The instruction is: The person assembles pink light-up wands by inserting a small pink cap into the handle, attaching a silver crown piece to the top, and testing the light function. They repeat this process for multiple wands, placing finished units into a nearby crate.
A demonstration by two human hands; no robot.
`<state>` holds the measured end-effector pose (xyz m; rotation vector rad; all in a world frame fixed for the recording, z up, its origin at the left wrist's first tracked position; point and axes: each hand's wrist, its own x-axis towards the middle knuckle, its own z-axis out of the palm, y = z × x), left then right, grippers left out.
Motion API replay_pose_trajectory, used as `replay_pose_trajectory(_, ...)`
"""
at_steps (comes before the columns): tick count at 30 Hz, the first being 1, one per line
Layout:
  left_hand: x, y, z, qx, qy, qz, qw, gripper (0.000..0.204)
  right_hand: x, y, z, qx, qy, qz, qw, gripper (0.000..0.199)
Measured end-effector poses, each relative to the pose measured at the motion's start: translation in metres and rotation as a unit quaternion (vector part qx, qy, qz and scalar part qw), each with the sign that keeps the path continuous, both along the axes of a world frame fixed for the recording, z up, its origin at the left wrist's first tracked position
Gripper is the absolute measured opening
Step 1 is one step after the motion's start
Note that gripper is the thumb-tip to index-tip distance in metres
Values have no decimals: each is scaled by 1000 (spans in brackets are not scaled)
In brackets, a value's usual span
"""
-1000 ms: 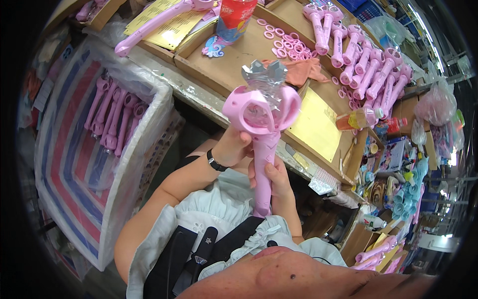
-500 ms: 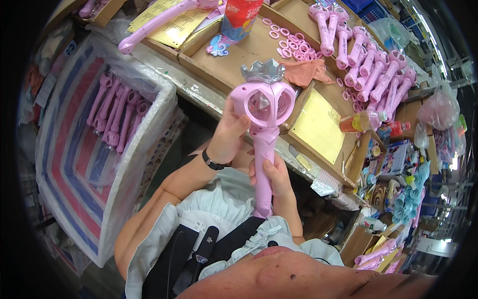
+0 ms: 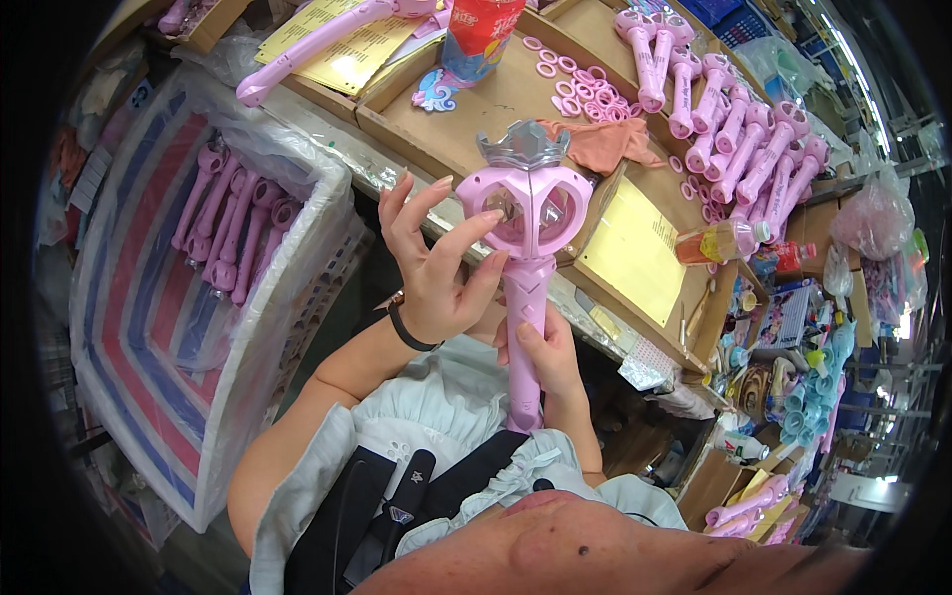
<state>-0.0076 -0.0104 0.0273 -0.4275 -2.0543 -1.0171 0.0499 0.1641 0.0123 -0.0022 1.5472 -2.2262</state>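
Observation:
A pink toy wand (image 3: 527,297) stands upright before me, its round windowed head topped by a silver crown (image 3: 523,146). My right hand (image 3: 548,352) is wrapped round its handle, thumb at the front. Beside the wand's head, my left hand (image 3: 441,263) is open with fingers spread; its index fingertip is at the left window, and I cannot tell whether it touches. Clear parts show inside the windows. Beyond the crown, an orange cloth (image 3: 607,145) lies on the cardboard-lined bench (image 3: 416,127).
Left of me stands a plastic-lined crate (image 3: 332,188) holding several pink wands (image 3: 233,223). Pink rings (image 3: 595,94) and piled wand handles (image 3: 744,139) lie on the bench. Yellow sheets (image 3: 635,253), a drink bottle (image 3: 722,242) and a red-and-blue cup (image 3: 479,40) are there too.
My left hand has let go of the wand's head and spread its fingers, turning at the wrist. The wand has turned slightly in my right hand, which stays on the handle.

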Motion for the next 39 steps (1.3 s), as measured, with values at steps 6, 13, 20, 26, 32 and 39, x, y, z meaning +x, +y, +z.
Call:
replay_pose_trajectory(6, -2, 1, 0, -8, 36, 30, 999, 35, 1, 2, 0, -21, -5, 17, 1000, 42)
replay_pose_trajectory(13, 9, -3, 8, -62, 60, 45, 995, 29, 3, 6, -4, -84, -18, 85, 993, 56)
replay_pose_trajectory(20, 19, -7, 21, -81, 61, 28, 994, 27, 4, 7, -6, -147, -43, 132, 979, 62)
replay_pose_trajectory(26, 22, -6, 27, -73, 65, 24, 995, 27, 6, 6, -5, -160, -63, 138, 976, 64)
replay_pose_trajectory(32, 23, -10, 31, -104, 54, 13, 993, 36, 5, 7, -5, -147, -53, 148, 977, 65)
replay_pose_trajectory(39, 20, -9, 29, -61, 55, 0, 997, 30, 5, 10, -2, -112, -27, 139, 984, 64)
